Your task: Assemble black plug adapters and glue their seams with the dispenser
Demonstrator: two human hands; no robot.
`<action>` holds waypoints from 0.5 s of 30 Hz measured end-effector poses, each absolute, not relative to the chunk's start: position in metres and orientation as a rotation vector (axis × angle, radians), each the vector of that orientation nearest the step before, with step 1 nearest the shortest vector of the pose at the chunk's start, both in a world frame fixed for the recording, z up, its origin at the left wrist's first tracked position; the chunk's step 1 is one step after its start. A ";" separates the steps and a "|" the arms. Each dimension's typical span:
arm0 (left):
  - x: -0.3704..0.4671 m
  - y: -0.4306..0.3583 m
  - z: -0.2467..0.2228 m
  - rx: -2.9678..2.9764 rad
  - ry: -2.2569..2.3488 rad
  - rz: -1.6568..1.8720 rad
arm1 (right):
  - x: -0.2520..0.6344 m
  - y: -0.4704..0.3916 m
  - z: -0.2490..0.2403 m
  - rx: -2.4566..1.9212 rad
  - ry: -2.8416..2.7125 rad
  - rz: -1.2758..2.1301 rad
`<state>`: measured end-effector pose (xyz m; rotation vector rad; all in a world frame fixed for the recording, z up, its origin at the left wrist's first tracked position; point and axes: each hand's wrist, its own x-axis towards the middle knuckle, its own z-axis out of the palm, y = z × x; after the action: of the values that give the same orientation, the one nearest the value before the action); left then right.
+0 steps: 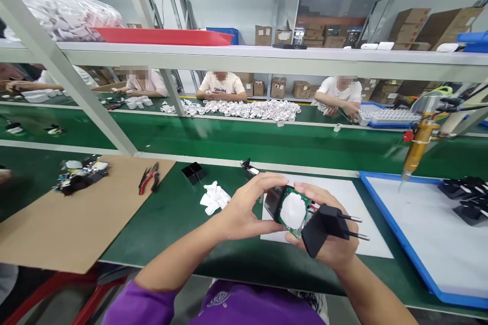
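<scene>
Both hands are raised over the near edge of the bench, close together. My left hand (244,208) grips a small black plastic housing (273,204) between thumb and fingers. A green circuit board (301,231) with a white pad (293,210) on it sits at the housing's open end; how far it goes in, I cannot tell. My right hand (341,253) holds the board and a black two-pin plug cover (322,226), its metal pins pointing right. Red wire shows between board and cover. A white sheet (366,218) lies beneath the hands.
White pieces (214,198), black housings (193,172) and pliers (149,179) lie left, beside cardboard (57,223) bearing plug parts (82,175). A blue-rimmed tray (404,244) with black parts (467,195) stands right, under a hanging yellow dispenser (418,147). Co-workers sit across the green conveyor (236,139).
</scene>
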<state>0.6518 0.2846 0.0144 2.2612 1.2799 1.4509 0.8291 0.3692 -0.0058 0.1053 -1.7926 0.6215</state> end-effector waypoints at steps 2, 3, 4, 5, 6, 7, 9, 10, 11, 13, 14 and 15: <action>0.654 0.283 0.016 2.285 1.256 1.452 | 0.832 0.368 -0.007 0.094 -1.798 0.608; 0.655 0.283 0.017 2.294 1.248 1.452 | 0.833 0.367 -0.007 0.090 -1.799 0.603; 0.657 0.282 0.018 2.303 1.239 1.452 | 0.834 0.367 -0.008 0.089 -1.798 0.596; 0.657 0.282 0.019 2.313 1.233 1.451 | 0.835 0.367 -0.009 0.090 -1.796 0.587; 0.658 0.283 0.019 2.324 1.227 1.450 | 0.835 0.367 -0.009 0.091 -1.795 0.578; 0.659 0.283 0.019 2.335 1.221 1.450 | 0.836 0.367 -0.010 0.091 -1.799 0.570; 0.659 0.283 0.020 2.359 1.205 1.448 | 0.838 0.366 -0.011 0.091 -1.806 0.554; 0.659 0.284 0.020 2.371 1.198 1.444 | 0.839 0.366 -0.011 0.090 -1.813 0.547; 0.659 0.284 0.020 2.384 1.187 1.441 | 0.840 0.366 -0.011 0.090 -1.825 0.542; 0.658 0.285 0.020 2.410 1.164 1.434 | 0.842 0.366 -0.011 0.086 -1.851 0.531; 0.658 0.285 0.020 2.421 1.157 1.432 | 0.843 0.366 -0.012 0.082 -1.862 0.526; 0.658 0.285 0.021 2.429 1.152 1.430 | 0.844 0.366 -0.012 0.077 -1.871 0.523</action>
<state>0.6578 0.2850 0.0208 2.4294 1.1521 1.4301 0.8442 0.3657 -0.0116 0.0769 -1.8713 0.5233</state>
